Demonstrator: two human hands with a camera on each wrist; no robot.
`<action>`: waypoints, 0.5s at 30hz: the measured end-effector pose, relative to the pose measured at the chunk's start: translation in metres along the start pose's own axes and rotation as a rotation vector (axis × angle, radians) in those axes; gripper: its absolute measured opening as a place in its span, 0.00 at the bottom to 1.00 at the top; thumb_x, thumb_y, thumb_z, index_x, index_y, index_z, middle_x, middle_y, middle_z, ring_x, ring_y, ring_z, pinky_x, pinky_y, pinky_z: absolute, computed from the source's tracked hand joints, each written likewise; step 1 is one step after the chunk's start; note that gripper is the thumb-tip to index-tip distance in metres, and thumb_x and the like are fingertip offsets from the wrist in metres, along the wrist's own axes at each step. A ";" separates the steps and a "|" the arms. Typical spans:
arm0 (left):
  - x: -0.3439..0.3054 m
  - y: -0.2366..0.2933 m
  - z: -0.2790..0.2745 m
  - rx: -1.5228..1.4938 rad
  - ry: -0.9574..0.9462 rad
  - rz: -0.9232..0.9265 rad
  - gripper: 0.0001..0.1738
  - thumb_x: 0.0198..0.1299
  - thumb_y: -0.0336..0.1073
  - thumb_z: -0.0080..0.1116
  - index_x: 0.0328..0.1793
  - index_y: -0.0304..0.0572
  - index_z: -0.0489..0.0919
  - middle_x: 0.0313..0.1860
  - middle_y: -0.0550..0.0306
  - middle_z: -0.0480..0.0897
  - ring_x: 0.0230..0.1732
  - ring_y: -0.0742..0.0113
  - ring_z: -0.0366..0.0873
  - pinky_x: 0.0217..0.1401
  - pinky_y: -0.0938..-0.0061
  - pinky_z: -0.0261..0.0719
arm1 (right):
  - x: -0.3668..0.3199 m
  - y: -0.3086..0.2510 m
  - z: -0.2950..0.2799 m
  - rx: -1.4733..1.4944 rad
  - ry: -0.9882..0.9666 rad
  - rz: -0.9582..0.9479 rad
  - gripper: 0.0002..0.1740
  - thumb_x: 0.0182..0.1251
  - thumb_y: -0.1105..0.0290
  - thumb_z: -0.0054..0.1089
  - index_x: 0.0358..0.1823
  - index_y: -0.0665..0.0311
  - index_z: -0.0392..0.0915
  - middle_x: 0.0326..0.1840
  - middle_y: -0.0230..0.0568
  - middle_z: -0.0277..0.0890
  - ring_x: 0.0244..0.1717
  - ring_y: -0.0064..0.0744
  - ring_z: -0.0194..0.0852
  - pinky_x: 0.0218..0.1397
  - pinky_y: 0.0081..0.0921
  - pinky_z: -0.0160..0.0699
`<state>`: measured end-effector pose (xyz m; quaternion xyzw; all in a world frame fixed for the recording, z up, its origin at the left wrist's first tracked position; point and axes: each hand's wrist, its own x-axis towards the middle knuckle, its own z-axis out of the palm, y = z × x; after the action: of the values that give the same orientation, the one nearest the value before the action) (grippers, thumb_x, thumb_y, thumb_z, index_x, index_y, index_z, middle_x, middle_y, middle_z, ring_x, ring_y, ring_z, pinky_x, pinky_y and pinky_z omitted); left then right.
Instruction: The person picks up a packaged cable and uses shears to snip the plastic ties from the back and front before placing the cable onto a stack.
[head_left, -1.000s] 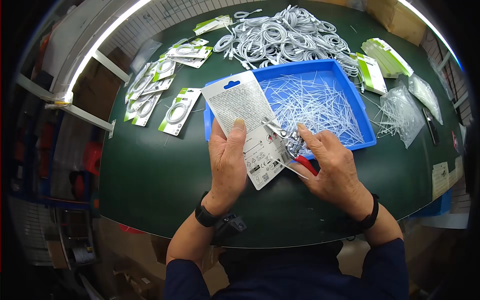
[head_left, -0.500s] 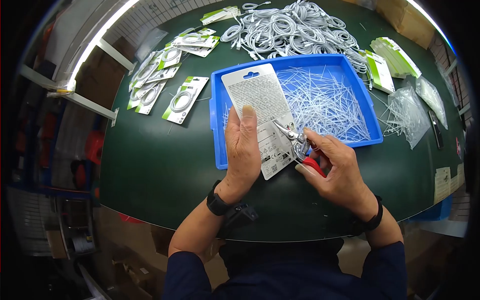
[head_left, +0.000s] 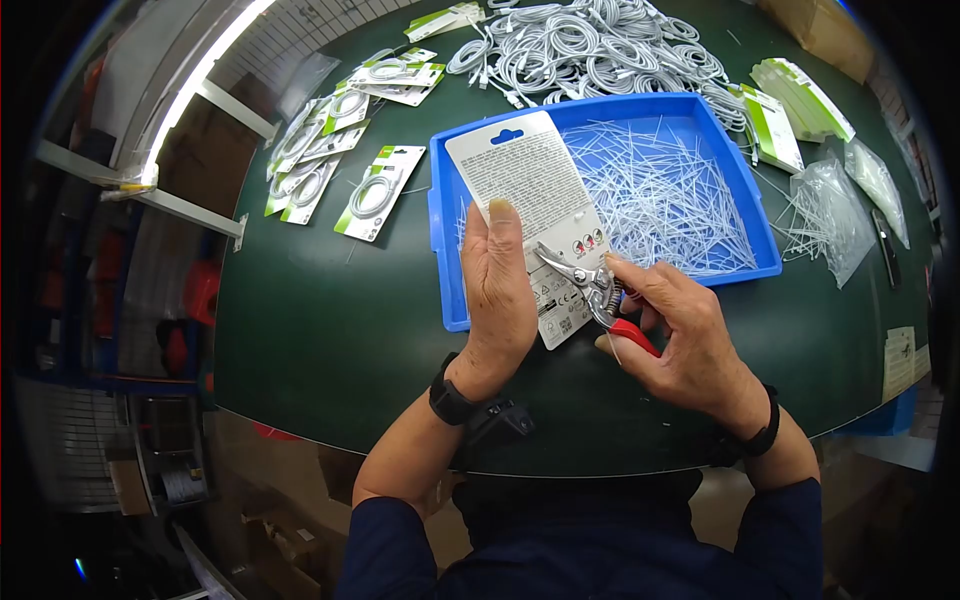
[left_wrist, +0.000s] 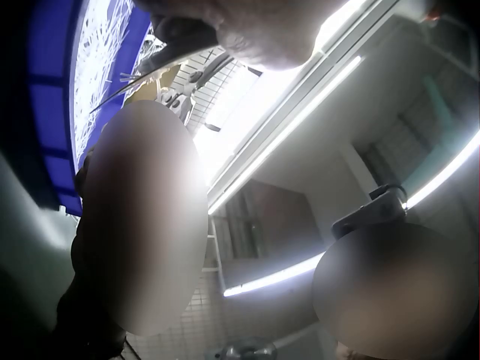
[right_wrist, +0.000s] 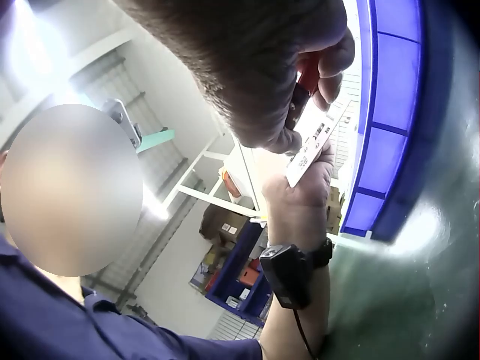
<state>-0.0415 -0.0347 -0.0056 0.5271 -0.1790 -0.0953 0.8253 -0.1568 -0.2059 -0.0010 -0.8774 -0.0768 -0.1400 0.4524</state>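
Observation:
The left hand [head_left: 498,290] grips a white printed card [head_left: 530,190] with a blue-looking hanging hole, thumb over its face. Red-handled cutters [head_left: 608,300] lie in the right hand [head_left: 690,340], their metal jaws over the lower part of the card. In the right wrist view the right hand [right_wrist: 255,67] curls round the red handle [right_wrist: 309,75], beside the card [right_wrist: 309,154] and the left hand [right_wrist: 300,196]. The left wrist view shows a hand [left_wrist: 262,30] at the top edge; much of that view is blurred.
Behind the card, a blue tray [head_left: 775,262] holds many thin white strips [head_left: 670,200]. Coiled grey cables [head_left: 590,50] are heaped at the back. Carded cables [head_left: 378,195] lie left; green-white cards [head_left: 770,130], a plastic bag [head_left: 835,215] and a black-handled tool [head_left: 886,250] lie right.
The cutters stand more in front of the card's lower part. A thin white strip that stuck out near the right thumb a second ago no longer shows there. The whole head view has shifted.

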 end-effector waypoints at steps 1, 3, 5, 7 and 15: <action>-0.001 -0.001 0.001 0.022 0.002 0.003 0.28 0.87 0.51 0.42 0.75 0.33 0.67 0.60 0.49 0.83 0.56 0.69 0.84 0.60 0.73 0.84 | 0.000 -0.001 0.001 0.006 0.003 -0.004 0.41 0.56 0.70 0.79 0.75 0.62 0.76 0.38 0.41 0.79 0.31 0.35 0.75 0.36 0.32 0.79; -0.002 -0.002 0.003 0.029 -0.004 0.003 0.28 0.87 0.51 0.41 0.75 0.33 0.66 0.60 0.49 0.83 0.56 0.69 0.84 0.59 0.73 0.85 | 0.001 -0.001 0.002 -0.044 0.007 -0.020 0.42 0.56 0.70 0.79 0.75 0.62 0.75 0.38 0.43 0.79 0.31 0.37 0.77 0.36 0.34 0.80; -0.003 -0.004 0.005 -0.003 -0.020 -0.001 0.27 0.87 0.51 0.41 0.75 0.33 0.66 0.60 0.49 0.83 0.55 0.69 0.84 0.59 0.73 0.85 | 0.001 -0.001 0.003 -0.107 0.020 -0.049 0.42 0.57 0.70 0.79 0.75 0.62 0.74 0.38 0.44 0.78 0.32 0.40 0.78 0.36 0.36 0.80; -0.004 -0.003 0.008 -0.023 -0.011 0.010 0.27 0.87 0.51 0.41 0.75 0.34 0.66 0.60 0.49 0.83 0.55 0.69 0.84 0.59 0.73 0.85 | 0.001 0.000 0.006 -0.177 0.040 -0.094 0.43 0.57 0.69 0.79 0.76 0.63 0.73 0.38 0.46 0.77 0.32 0.43 0.78 0.37 0.38 0.81; -0.004 -0.007 0.011 0.070 -0.003 0.021 0.31 0.86 0.55 0.40 0.76 0.35 0.64 0.62 0.46 0.82 0.56 0.65 0.87 0.58 0.70 0.87 | -0.003 0.004 0.013 -0.193 0.087 -0.096 0.42 0.56 0.75 0.79 0.75 0.64 0.75 0.35 0.42 0.75 0.31 0.35 0.77 0.34 0.31 0.79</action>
<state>-0.0491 -0.0454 -0.0085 0.5537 -0.1890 -0.0811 0.8069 -0.1560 -0.1980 -0.0119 -0.9052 -0.0853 -0.2064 0.3615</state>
